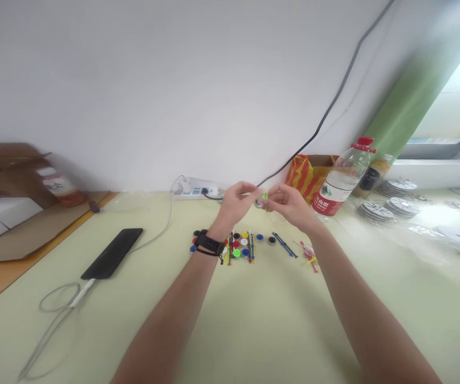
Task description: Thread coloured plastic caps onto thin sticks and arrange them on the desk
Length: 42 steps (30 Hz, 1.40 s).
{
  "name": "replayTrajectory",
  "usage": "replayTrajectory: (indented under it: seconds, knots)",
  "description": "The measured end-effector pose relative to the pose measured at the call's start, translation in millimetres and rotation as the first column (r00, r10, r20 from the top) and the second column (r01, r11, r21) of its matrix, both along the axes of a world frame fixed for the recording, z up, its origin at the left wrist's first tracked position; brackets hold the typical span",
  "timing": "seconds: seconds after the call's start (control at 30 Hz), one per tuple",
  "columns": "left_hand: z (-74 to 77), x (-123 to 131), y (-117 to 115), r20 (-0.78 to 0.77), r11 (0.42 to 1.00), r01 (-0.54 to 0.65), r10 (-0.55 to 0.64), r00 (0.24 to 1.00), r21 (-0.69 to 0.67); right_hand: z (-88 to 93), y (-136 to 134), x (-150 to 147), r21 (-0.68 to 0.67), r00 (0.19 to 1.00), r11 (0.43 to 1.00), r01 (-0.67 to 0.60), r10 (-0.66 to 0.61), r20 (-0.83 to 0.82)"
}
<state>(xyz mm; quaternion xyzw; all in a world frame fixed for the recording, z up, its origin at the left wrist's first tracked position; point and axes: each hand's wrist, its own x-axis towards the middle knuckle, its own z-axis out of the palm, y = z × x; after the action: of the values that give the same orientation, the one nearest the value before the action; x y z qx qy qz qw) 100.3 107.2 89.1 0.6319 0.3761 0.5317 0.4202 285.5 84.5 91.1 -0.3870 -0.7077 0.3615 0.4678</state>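
Both hands are raised above the back of the pale green table, fingertips almost meeting. My left hand (235,204), with a black watch on the wrist, pinches one side of a small piece with bright green and clear parts (265,196). On its other side, my right hand (288,205) pinches it too; the fingers hide most of it. Below lie several small round discs (236,244) in black, red, white, yellow, blue and green. Thin coloured plastic sticks (251,248) lie among them. To the right are blue sticks (284,245) and a red, yellow and clear cluster (310,253).
A black phone (112,253) on a white cable lies left, near a cardboard box (9,186). A power strip (195,189) stands against the wall. At right are a large water bottle (341,178), a red-yellow bag (307,176) and stacks of round discs (376,212).
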Motion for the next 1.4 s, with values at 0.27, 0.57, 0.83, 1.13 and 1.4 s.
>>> replayTrajectory:
  seconds: [0.27,0.57,0.83,1.13,1.4]
  knots:
    - [-1.1,-3,-4,-0.148,0.957,0.248,-0.227,0.963,0.148,1.1,1,8,-0.176,0.984,0.976,-0.130,0.105,-0.144]
    - [-11.0,-1,-6,-0.300,0.948,0.249,-0.184,0.936,0.196,-4.3,1,7,-0.128,0.967,0.990,0.066,-0.032,0.253]
    - [-25.1,2,-9,-0.643,0.844,0.533,-0.441,0.626,-0.059,-16.0,10,45,-0.351,0.524,0.907,0.233,0.187,0.831]
    - [-48.3,11,-8,-0.857,0.856,0.497,-0.360,0.369,-0.145,-32.9,14,42,-0.475,0.479,0.825,0.305,0.299,0.826]
    - [-53.5,-2,4,-0.832,0.887,0.462,-0.244,0.499,0.017,-31.1,15,33,-0.357,0.550,0.924,0.135,0.230,0.803]
